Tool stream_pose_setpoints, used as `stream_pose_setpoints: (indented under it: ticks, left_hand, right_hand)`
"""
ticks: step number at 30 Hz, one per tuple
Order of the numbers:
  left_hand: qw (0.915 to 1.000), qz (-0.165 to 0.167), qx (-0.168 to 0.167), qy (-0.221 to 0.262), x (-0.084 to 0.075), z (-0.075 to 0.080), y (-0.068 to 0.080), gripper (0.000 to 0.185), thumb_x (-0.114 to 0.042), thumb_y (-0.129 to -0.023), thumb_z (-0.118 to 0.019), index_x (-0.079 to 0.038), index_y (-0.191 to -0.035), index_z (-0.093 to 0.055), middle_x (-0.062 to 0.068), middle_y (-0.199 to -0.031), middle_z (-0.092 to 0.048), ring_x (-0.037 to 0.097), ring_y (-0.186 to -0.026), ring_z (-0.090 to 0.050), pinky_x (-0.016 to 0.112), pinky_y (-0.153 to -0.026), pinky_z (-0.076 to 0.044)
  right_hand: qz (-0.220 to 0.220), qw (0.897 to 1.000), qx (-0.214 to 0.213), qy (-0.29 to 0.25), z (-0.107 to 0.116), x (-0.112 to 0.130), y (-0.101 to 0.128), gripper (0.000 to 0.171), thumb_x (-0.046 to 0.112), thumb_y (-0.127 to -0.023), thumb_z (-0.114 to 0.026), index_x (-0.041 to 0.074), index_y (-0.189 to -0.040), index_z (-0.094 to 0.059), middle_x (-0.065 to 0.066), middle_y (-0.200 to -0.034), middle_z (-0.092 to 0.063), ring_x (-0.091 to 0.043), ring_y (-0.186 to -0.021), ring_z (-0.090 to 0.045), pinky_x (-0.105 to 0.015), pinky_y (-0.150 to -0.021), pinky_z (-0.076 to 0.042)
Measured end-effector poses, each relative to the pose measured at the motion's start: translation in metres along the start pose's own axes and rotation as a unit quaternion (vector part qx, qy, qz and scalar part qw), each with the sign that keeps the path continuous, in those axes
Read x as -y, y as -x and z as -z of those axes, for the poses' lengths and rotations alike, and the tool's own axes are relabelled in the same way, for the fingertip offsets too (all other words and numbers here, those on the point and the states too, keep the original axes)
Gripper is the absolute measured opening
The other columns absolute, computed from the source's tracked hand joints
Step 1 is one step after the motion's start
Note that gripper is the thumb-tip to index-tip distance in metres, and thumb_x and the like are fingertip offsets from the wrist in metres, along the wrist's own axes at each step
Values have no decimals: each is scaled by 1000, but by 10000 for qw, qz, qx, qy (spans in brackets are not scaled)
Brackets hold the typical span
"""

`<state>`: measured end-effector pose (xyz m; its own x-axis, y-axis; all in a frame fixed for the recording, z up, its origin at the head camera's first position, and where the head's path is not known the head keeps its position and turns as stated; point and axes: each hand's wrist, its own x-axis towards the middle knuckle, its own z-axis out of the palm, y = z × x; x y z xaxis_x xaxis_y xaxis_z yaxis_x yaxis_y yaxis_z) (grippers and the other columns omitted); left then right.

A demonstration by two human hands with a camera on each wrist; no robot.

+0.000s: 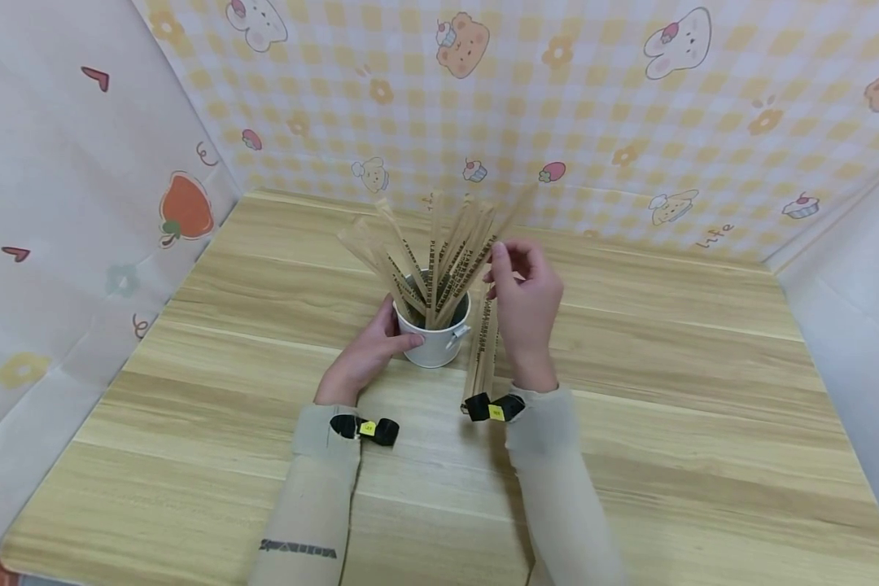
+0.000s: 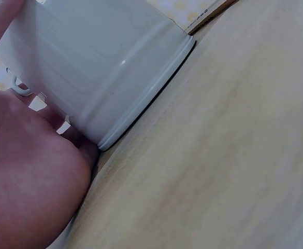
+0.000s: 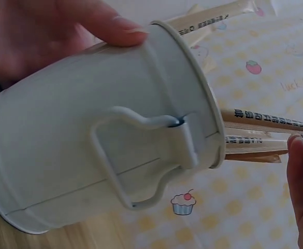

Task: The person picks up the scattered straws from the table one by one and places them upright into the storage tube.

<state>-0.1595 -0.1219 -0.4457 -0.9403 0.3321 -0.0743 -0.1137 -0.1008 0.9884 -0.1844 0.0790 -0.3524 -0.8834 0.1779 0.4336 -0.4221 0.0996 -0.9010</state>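
A small white metal bucket (image 1: 435,352) stands upright on the table, filled with several paper-wrapped straws (image 1: 433,268) that fan out above its rim. My left hand (image 1: 366,356) grips the bucket from the left, thumb across its near side; in the left wrist view, fingers reach round behind it. Above the bucket's right side, my right hand (image 1: 527,297) pinches one wrapped straw (image 1: 514,213) between thumb and fingers. That straw leans right, with its lower end inside the bucket. The right wrist view shows the bucket's side handle (image 3: 133,155) and the right thumb (image 3: 298,171) against the straw.
More wrapped straws (image 1: 482,346) lie on the wooden table (image 1: 674,366) right of the bucket, partly under my right hand and wrist. A yellow checked cloth (image 1: 593,106) with cartoon prints hangs behind the table. White printed sheeting (image 1: 66,203) covers the left side.
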Motion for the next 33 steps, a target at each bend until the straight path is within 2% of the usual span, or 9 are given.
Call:
stream_pose_setpoints:
  ticks: [6,10,14,27,33]
  left_hand:
    - [10000,-32,20,-39,-10,-5,6,90,-7,-78,-65,-17,-144,-4,7,-146,-17,16,-131,-18,34,-106,-17]
    - [10000,-64,46,-33,-11,-5,6,90,-8,-78,-66,-20,-144,-6,6,-145,-18,16,-131,-19,35,-106,-17]
    - [10000,-64,46,-54,-11,-5,6,90,-10,-77,-67,-23,-143,-7,4,-146,-19,15,-131,-19,35,-106,-17]
    - [9998,-148,108,63,-9,-3,5,88,-6,-78,-65,-21,-143,-8,7,-144,-21,17,-130,-21,36,-105,-18]
    - [9998,-140,97,45,-10,-4,5,89,-6,-77,-65,-21,-143,-6,6,-145,-19,17,-131,-20,35,-106,-17]
  right_hand:
    - [58,9970,498,588,-4,-15,0,27,28,-86,-58,2,-91,-60,-4,-75,-61,-24,-57,-56,-28,-42,-48]
    - [157,9903,806,1122,-5,-19,2,26,30,-86,-57,4,-89,-61,-1,-72,-60,-14,-53,-54,-25,-42,-47]
    - [195,9838,987,1486,-5,-22,2,23,29,-86,-57,7,-88,-62,1,-70,-59,-11,-53,-52,-23,-43,-45]
    - [-282,9751,1313,1766,-5,-27,1,22,32,-86,-56,11,-89,-62,3,-73,-59,-10,-58,-52,-25,-48,-46]
    - [-231,9737,1364,1812,-4,-28,1,21,30,-87,-56,11,-90,-62,4,-72,-58,-9,-58,-52,-25,-49,-46]
